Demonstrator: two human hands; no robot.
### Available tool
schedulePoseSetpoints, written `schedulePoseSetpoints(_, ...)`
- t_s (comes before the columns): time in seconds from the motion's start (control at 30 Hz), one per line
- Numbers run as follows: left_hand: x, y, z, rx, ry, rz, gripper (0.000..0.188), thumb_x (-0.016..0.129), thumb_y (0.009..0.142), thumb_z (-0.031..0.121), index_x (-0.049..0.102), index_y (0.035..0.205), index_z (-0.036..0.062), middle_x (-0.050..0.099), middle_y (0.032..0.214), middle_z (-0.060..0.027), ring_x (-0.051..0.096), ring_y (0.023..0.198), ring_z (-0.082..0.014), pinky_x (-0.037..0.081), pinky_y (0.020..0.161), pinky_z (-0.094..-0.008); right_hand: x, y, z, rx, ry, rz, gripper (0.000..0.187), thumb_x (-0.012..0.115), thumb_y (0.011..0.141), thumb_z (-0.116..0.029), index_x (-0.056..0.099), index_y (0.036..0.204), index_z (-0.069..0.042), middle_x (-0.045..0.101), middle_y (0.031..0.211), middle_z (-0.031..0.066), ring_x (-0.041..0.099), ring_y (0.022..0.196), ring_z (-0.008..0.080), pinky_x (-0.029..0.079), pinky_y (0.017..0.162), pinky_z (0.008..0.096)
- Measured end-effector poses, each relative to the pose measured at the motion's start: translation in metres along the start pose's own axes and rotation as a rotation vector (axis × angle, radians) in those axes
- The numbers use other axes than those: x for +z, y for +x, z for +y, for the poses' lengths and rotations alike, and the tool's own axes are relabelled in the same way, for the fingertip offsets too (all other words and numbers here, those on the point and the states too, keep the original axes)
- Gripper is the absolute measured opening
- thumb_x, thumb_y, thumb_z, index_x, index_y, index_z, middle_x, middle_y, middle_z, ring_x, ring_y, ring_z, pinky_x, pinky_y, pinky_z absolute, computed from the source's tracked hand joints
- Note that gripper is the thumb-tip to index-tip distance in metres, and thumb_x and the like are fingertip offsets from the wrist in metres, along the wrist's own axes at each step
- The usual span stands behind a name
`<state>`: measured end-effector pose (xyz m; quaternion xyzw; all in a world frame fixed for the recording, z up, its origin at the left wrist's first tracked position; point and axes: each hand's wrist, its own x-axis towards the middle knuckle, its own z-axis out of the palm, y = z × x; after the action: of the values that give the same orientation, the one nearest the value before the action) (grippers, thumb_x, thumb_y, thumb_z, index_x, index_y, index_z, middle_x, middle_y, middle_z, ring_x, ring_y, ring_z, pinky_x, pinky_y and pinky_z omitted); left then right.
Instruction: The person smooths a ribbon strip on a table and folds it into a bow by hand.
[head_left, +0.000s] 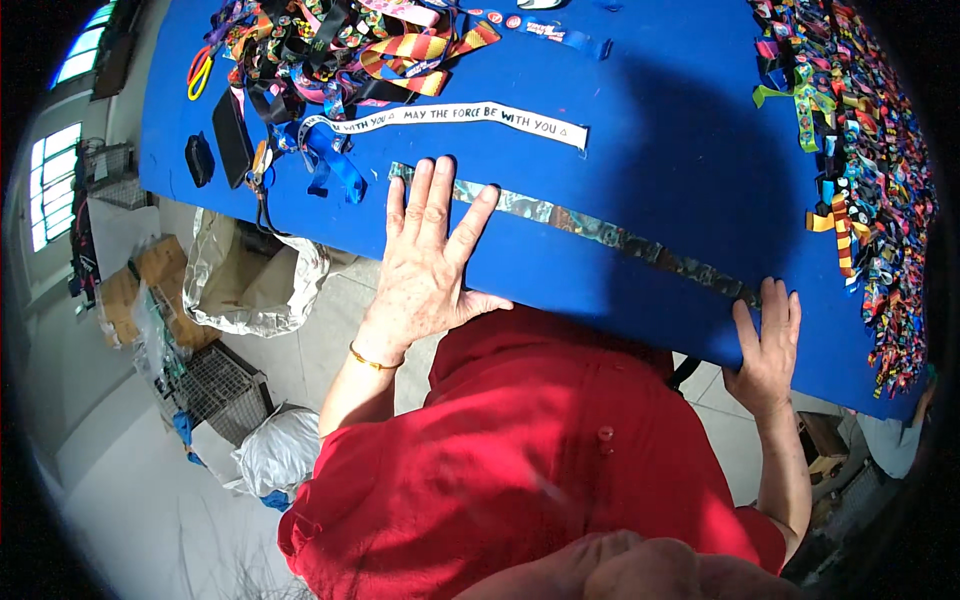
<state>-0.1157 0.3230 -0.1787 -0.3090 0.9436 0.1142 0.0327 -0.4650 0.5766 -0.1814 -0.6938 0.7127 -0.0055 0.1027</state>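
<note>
A dark, multicoloured printed ribbon strip (590,228) lies stretched flat along the near side of the blue table (540,270). My left hand (428,255) rests palm down over its left part, fingers stretched out, with the strip's end showing just past the fingertips. At the far right end of the strip, my right hand (768,350) touches it with straightened fingers; the very tip is hidden there. Beyond my left hand lies a white ribbon (480,113) with black lettering. Beside that is a crumpled blue ribbon (335,165).
A tangled heap of printed straps (330,50) covers the table's far left. Many more hang in a dense bundle (870,200) on the right. A black phone-like slab (232,138) and scissors (262,165) lie at the left edge, above an open white sack (205,270).
</note>
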Motion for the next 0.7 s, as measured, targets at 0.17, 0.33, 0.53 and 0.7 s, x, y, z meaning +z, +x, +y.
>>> schedulePoseSetpoints(0.17, -0.0001, -0.0008, 0.0005, 0.006, 0.005, 0.014, 0.11, 0.061, 0.067, 0.08, 0.034, 0.151, 0.0141, 0.017, 0.154, -0.0309, 0.016, 0.144, -0.0472, 0.01, 0.115, -0.061, -0.0005, -0.0003, -0.0012, -0.008, -0.021, -0.008, 0.066, 0.072, 0.059, -0.005, 0.058, 0.124, -0.006, 0.041, 0.141, 0.0296, 0.038, 0.134, 0.0475, 0.025, 0.111, 0.062)
schedulePoseSetpoints(0.33, -0.0005, -0.0014, 0.0005, 0.006, 0.016, 0.002, 0.109, 0.061, 0.067, 0.08, 0.034, 0.15, 0.0142, 0.019, 0.154, -0.0316, 0.018, 0.143, -0.048, 0.011, 0.115, -0.06, -0.0034, 0.0002, -0.0028, -0.019, -0.017, 0.006, 0.065, 0.071, 0.06, -0.005, 0.059, 0.124, -0.007, 0.04, 0.142, 0.0295, 0.038, 0.133, 0.0474, 0.025, 0.111, 0.0618)
schedulePoseSetpoints(0.53, 0.0004, -0.0034, 0.0017, 0.01, 0.023, 0.028, 0.11, 0.061, 0.067, 0.08, 0.033, 0.151, 0.0146, 0.019, 0.154, -0.0312, 0.019, 0.143, -0.0477, 0.01, 0.115, -0.0595, -0.0057, -0.0004, -0.0059, 0.001, -0.054, -0.015, 0.064, 0.071, 0.061, -0.007, 0.059, 0.124, -0.008, 0.04, 0.142, 0.0286, 0.038, 0.134, 0.0463, 0.025, 0.112, 0.0608)
schedulePoseSetpoints(0.7, 0.0008, -0.0051, 0.0016, 0.025, 0.012, 0.068, 0.111, 0.061, 0.066, 0.08, 0.033, 0.151, 0.0147, 0.019, 0.154, -0.0307, 0.019, 0.143, -0.0473, 0.01, 0.116, -0.059, -0.006, -0.0002, -0.0072, -0.006, -0.024, 0.061, 0.067, 0.071, 0.062, -0.01, 0.058, 0.128, -0.01, 0.039, 0.144, 0.0263, 0.037, 0.135, 0.0442, 0.025, 0.113, 0.06)
